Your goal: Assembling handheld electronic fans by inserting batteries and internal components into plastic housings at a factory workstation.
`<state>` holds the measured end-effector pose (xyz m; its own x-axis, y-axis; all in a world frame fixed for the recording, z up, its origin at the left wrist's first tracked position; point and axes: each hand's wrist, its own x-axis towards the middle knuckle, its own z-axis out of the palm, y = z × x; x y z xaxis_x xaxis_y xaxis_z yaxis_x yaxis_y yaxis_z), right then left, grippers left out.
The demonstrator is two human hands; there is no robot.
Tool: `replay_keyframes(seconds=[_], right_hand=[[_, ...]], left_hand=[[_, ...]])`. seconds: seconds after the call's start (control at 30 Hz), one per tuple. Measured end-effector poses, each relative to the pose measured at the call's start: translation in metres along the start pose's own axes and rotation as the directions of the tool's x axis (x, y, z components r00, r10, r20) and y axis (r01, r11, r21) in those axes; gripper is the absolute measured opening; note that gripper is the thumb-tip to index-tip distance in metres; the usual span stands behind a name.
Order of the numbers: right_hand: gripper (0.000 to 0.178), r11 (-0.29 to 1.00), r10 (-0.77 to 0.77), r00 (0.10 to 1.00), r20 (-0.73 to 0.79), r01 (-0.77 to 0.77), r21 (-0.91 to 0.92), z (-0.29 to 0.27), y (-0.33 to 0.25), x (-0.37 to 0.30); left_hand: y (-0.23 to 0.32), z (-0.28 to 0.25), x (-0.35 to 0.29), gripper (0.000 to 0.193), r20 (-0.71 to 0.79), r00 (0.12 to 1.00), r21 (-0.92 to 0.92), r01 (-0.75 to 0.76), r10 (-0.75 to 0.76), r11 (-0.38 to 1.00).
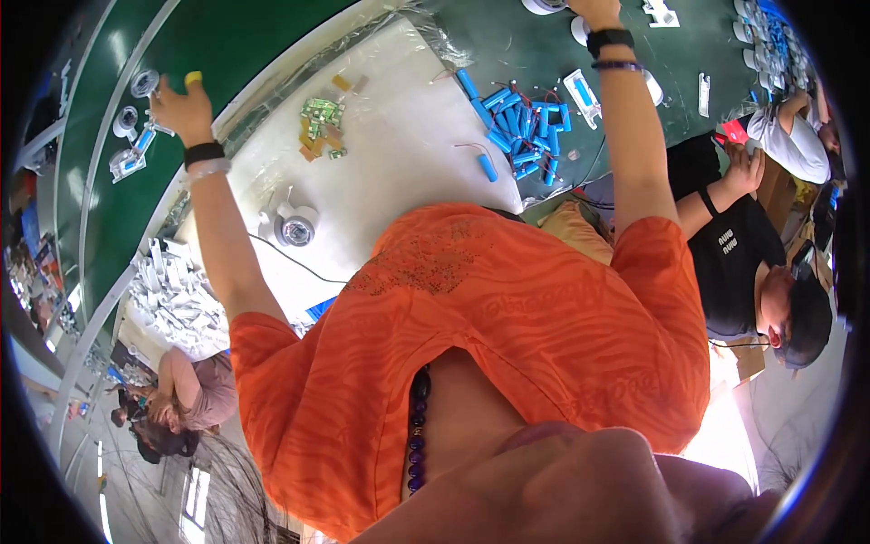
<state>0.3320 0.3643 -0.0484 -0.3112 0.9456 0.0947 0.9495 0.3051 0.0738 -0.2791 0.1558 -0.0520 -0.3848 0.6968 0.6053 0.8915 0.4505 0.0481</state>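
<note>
Green worktop [263, 50] spreads beneath the left hand [184, 111], thumb wide from fingers beside a round white unit [144, 83], best held lightly by its rim, beyond the left edge of the white mat [399, 172], and the right hand [596, 11], whose cropped grip I cannot tell, while blue cells [521, 122] crowd the mat's right edge near a co-worker [729, 245].

At 10 o'clock a person's left hand [181, 111], thumb spread, nears a round white part [143, 83], the right hand [596, 11] beyond blue cells [518, 125] at 1 o'clock.
</note>
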Motion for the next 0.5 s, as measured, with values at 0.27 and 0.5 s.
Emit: replay_keyframes(seconds=[0.27,0.5], right_hand=[[0.038,0.819,0.068,0.962,0.266,-0.206,0.536,0.026,-0.022,0.008],[0.023,-0.649,0.033,0.896,0.442,-0.317,0.691,-0.017,-0.058,-0.067]], left_hand=[[0.105,-0.115,-0.081,0.029,0.345,0.933,-0.551,0.111,0.104,0.827],[0.152,-0.164,-0.118,0.041,0.605,0.779,-0.752,0.488,0.168,0.443]])
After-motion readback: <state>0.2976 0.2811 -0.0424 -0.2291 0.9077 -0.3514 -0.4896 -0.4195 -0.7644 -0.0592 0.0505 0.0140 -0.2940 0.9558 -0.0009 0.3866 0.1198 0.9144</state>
